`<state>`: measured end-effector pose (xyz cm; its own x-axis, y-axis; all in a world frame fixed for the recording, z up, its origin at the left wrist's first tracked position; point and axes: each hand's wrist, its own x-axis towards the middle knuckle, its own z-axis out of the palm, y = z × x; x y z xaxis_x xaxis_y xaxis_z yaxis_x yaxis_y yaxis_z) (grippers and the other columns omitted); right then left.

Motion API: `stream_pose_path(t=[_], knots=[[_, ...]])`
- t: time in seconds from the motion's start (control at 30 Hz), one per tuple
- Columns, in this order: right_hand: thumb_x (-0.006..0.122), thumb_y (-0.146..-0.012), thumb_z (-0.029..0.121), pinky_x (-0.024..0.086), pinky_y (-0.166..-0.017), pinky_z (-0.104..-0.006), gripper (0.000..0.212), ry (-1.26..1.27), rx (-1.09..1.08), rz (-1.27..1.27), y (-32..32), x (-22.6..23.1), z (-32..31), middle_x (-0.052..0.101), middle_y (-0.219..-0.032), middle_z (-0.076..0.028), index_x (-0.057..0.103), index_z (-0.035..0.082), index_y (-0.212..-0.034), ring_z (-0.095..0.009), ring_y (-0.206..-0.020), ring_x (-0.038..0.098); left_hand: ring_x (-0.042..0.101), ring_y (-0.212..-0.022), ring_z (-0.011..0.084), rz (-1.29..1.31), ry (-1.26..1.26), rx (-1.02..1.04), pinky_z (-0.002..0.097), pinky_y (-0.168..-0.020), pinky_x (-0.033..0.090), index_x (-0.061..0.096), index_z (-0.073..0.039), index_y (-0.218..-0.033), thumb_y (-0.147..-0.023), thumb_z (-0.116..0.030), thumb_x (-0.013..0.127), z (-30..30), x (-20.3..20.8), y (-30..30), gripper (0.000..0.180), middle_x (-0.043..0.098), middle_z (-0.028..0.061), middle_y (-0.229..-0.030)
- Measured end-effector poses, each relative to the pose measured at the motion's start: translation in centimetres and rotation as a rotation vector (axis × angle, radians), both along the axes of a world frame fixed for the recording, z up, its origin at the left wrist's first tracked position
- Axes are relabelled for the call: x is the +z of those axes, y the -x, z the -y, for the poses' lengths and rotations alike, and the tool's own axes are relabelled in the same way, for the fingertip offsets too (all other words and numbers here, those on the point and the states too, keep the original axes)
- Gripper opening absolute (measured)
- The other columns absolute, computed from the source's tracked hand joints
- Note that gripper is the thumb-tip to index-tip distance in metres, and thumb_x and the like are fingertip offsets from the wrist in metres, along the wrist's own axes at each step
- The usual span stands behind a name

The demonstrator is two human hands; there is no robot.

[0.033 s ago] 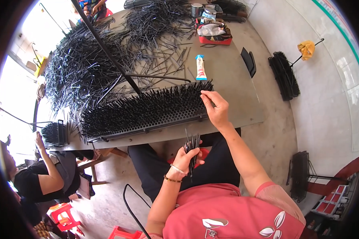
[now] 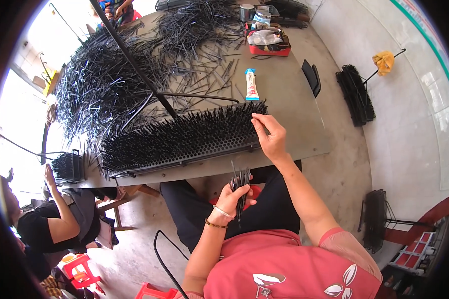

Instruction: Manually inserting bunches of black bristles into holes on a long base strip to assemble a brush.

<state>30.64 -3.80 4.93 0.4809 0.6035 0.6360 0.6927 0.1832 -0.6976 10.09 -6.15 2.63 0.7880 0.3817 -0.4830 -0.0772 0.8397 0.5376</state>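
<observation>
On table (image 2: 297, 112), red tray (image 2: 268, 51) holding plastic (image 2: 265, 38), black brush (image 2: 184, 132)

From my distant place I can read no text; the red print on the blue-and-white packet (image 2: 252, 84), which lies on the table (image 2: 289, 104), is too small.

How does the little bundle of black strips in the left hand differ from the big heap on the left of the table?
The bundle of black strips is small; the heap is far larger. The bundle is gripped in the left hand, while the heap lies loose on the table. The bundle's strips run roughly one way; the heap's cross in many directions. Both consist of thin, dark strips.
</observation>
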Motion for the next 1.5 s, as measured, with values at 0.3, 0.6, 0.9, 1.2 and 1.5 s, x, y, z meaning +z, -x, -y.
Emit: stream_pose_path(t=[0.3,0.6,0.9,1.2,1.5], knots=[[0.066,-0.079,-0.004,0.051,-0.063,-0.0264,0.020,-0.058,-0.034,0.248,0.2,-0.7,-0.3,0.066,-0.087,-0.011,0.066,0.000,-0.099,-0.018,-0.072,0.063,0.060,-0.076,0.0131,0.006,0.048,0.079,0.0319,-0.064,0.058,0.059,0.001,-0.104,-0.088,-0.005,0.058,-0.4,-0.8,0.2,0.017,0.061,0.0053,-0.084],[0.069,-0.077,-0.001,0.050,-0.066,-0.0302,0.022,-0.053,-0.074,0.124,0.6,-1.0,0.1,0.066,-0.085,-0.009,0.067,0.003,-0.099,-0.023,-0.075,0.062,0.065,-0.072,0.0179,0.018,0.076,0.087,0.0306,-0.069,0.059,0.058,0.002,-0.105,-0.087,-0.003,0.058,-0.6,-0.3,0.0,0.018,0.064,0.0099,-0.082],[0.069,-0.075,0.001,0.045,-0.067,-0.0336,0.023,0.002,-0.044,0.396,0.4,-1.3,0.3,0.062,-0.084,-0.006,0.066,0.004,-0.098,-0.022,-0.072,0.058,0.065,-0.076,0.0178,0.033,0.113,0.094,0.0312,-0.070,0.059,0.056,0.003,-0.112,-0.088,-0.004,0.057,-0.6,-0.2,0.0,0.025,0.063,0.0100,-0.084],[0.067,-0.081,0.006,0.046,-0.066,-0.0307,0.021,0.059,-0.101,0.345,0.3,-0.3,0.9,0.057,-0.097,-0.007,0.066,0.004,-0.102,-0.021,-0.074,0.056,0.065,-0.076,0.0175,0.011,0.074,0.088,0.0297,-0.069,0.059,0.056,0.001,-0.114,-0.089,-0.006,0.059,-0.5,-0.1,-0.1,0.026,0.064,0.0095,-0.084],[0.069,-0.083,0.014,0.045,-0.064,-0.0221,0.018,0.648,0.432,-0.755,3.2,-0.4,5.6,0.064,-0.079,-0.002,0.068,-0.003,-0.089,-0.007,-0.072,0.057,0.067,-0.078,0.0201,0.061,0.051,0.137,0.0292,-0.066,0.058,0.057,0.000,-0.101,-0.092,-0.008,0.056,-0.7,0.3,-0.2,0.012,0.065,0.0106,-0.087]])
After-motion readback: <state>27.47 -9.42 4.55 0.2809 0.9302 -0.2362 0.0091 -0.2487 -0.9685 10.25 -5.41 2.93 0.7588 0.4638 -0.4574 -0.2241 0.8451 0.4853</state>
